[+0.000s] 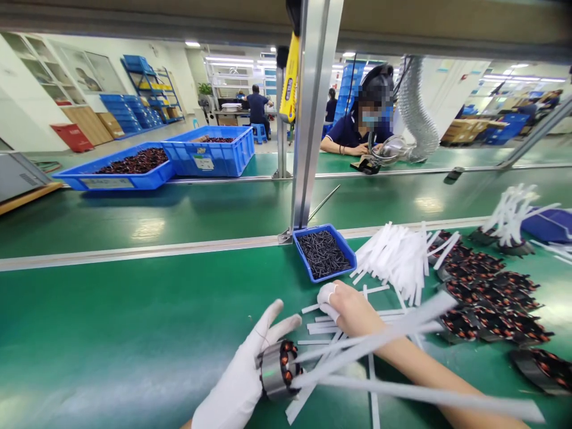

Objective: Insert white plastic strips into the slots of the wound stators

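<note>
Stator (273,372), a dark ring with copper windings, sits in your gloved left hand (248,364) over the green counter (134,333), low and near the middle of your view. Two fingers of that hand stand out straight and spread apart; the hold is lower down, where the ring lies against the glove, and your remaining fingers are hidden. Long white strips (429,394) jut from the ring's face toward your right, blurred, crossing in front of your right forearm. Your right hand (351,305), its fingertips in white covers, has its fingers curled close together by the end of a loose strip; whether they pinch it, you cannot tell. Other loose strips lie crisscrossed under and around that hand. Just beyond it stands a blue tray (334,277) of short black rods (324,253). Right of the tray you have a thick pile of white strips (393,259), then a cluster of more stators (487,292).
</note>
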A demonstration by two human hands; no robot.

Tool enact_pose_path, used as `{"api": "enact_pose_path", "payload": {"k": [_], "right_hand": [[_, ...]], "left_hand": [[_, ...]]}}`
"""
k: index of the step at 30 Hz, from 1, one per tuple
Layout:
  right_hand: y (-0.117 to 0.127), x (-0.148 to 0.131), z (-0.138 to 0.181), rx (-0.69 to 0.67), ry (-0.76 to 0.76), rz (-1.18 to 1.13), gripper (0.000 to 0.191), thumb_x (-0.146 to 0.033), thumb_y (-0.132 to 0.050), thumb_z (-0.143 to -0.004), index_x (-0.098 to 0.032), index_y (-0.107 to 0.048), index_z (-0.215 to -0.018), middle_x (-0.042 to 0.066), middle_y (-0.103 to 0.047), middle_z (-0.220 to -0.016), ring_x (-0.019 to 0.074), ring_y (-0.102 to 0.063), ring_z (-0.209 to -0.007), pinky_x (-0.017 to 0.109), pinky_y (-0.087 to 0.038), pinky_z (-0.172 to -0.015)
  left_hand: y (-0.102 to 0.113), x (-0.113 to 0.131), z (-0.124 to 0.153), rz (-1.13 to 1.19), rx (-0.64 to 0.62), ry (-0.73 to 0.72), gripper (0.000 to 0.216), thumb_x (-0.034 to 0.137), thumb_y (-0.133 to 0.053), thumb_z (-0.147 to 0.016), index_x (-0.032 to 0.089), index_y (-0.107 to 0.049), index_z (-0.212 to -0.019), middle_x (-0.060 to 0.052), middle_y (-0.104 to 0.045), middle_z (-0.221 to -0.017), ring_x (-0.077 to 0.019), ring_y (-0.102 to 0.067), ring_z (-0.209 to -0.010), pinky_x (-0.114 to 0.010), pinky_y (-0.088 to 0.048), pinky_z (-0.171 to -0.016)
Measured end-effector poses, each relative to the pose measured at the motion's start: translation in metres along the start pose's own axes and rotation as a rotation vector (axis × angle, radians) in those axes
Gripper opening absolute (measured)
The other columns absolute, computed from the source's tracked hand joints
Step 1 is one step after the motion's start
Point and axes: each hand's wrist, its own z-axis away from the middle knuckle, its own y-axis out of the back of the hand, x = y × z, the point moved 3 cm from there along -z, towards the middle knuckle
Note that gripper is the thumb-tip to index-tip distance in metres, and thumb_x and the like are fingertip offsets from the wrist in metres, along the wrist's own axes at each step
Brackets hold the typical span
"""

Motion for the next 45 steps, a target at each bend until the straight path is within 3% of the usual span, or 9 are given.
{"api": "enact_pose_path", "payload": {"k": [5, 10, 12, 16, 20, 24, 32, 39, 45], "right_hand": [[0.033, -0.006, 0.010, 0.151, 0.076, -0.181, 0.018, -0.016, -0.043, -0.086, -0.015, -0.060, -0.092, 0.008, -0.059, -0.082, 0.0182, -0.052, -0.077, 0.030, -0.042, -0.069], [0.050, -0.025, 0.022, 0.038, 0.070, -0.468, 0.013, -0.016, -0.047, -0.084, -0.017, -0.060, -0.085, 0.004, -0.057, -0.079, 0.0142, -0.051, -0.074, 0.025, -0.041, -0.068], [0.048, -0.030, 0.022, -0.046, 0.080, -0.534, 0.011, -0.014, -0.050, -0.082, -0.017, -0.060, -0.079, 0.003, -0.056, -0.075, 0.0129, -0.051, -0.071, 0.023, -0.040, -0.065], [0.041, -0.035, 0.018, -0.090, 0.101, -0.582, 0.015, -0.006, -0.051, -0.075, -0.015, -0.058, -0.065, 0.000, -0.053, -0.065, 0.0110, -0.048, -0.064, 0.020, -0.036, -0.058], [0.032, -0.038, 0.017, -0.120, 0.081, -0.640, 0.016, -0.006, -0.050, -0.074, -0.016, -0.057, -0.063, -0.001, -0.052, -0.063, 0.0107, -0.047, -0.063, 0.020, -0.035, -0.057], [0.021, -0.042, 0.020, -0.107, -0.013, -0.788, 0.015, -0.004, -0.049, -0.071, -0.015, -0.058, -0.066, -0.002, -0.054, -0.066, 0.0107, -0.050, -0.064, 0.019, -0.038, -0.059], [0.005, -0.046, 0.019, -0.135, -0.100, -0.947, 0.013, -0.004, -0.052, -0.066, -0.015, -0.059, -0.067, -0.002, -0.058, -0.064, 0.0114, -0.052, -0.061, 0.018, -0.041, -0.056], [0.005, -0.045, 0.019, -0.147, -0.062, -0.901, 0.013, -0.006, -0.052, -0.066, -0.014, -0.058, -0.057, -0.001, -0.055, -0.057, 0.0114, -0.049, -0.056, 0.020, -0.039, -0.053], [-0.004, -0.043, 0.023, -0.145, -0.178, -1.015, 0.011, -0.005, -0.050, -0.063, -0.015, -0.054, -0.060, -0.001, -0.055, -0.063, 0.0130, -0.052, -0.062, 0.021, -0.041, -0.056]], "left_hand": [[-0.007, 0.006, -0.001, 0.052, -0.022, -0.003, 0.087, 0.023, -0.064, -0.072, 0.043, -0.003, -0.132, -0.012, -0.014, -0.145, -0.0218, -0.062, -0.084, -0.032, -0.053, -0.065], [-0.003, 0.003, -0.006, -0.045, 0.073, -0.009, 0.098, 0.015, -0.066, -0.064, 0.036, 0.001, -0.131, -0.016, -0.041, -0.129, -0.0222, -0.064, -0.072, -0.029, -0.053, -0.049], [0.000, -0.001, -0.007, -0.100, 0.107, 0.012, 0.083, 0.012, -0.063, -0.064, 0.027, -0.014, -0.129, -0.016, -0.050, -0.118, -0.0206, -0.064, -0.063, -0.027, -0.050, -0.042], [0.002, -0.004, -0.006, -0.086, 0.096, 0.065, 0.042, 0.013, -0.053, -0.071, 0.016, -0.042, -0.111, -0.014, -0.055, -0.111, -0.0194, -0.063, -0.068, -0.026, -0.050, -0.049], [-0.004, -0.001, -0.001, 0.113, -0.039, 0.075, 0.052, 0.012, -0.053, -0.072, 0.017, -0.035, -0.120, -0.014, -0.052, -0.120, -0.0273, -0.056, -0.100, -0.034, -0.050, -0.073], [-0.011, -0.005, 0.000, 0.212, -0.098, 0.106, 0.073, 0.013, -0.061, -0.065, 0.015, -0.025, -0.128, -0.017, -0.046, -0.127, -0.0308, -0.050, -0.108, -0.041, -0.042, -0.088], [-0.010, -0.011, -0.003, 0.067, -0.033, 0.102, 0.079, 0.025, -0.064, -0.068, 0.010, -0.019, -0.131, -0.022, -0.045, -0.127, -0.0260, -0.058, -0.092, -0.036, -0.048, -0.073], [-0.007, -0.011, -0.003, 0.052, -0.079, 0.057, 0.058, 0.019, -0.058, -0.072, 0.013, -0.033, -0.124, -0.018, -0.045, -0.127, -0.0237, -0.058, -0.093, -0.035, -0.049, -0.074], [-0.007, -0.015, -0.005, 0.093, -0.067, 0.097, 0.066, 0.009, -0.059, -0.068, 0.013, -0.028, -0.127, -0.018, -0.044, -0.129, -0.0248, -0.058, -0.096, -0.035, -0.050, -0.075]]}}
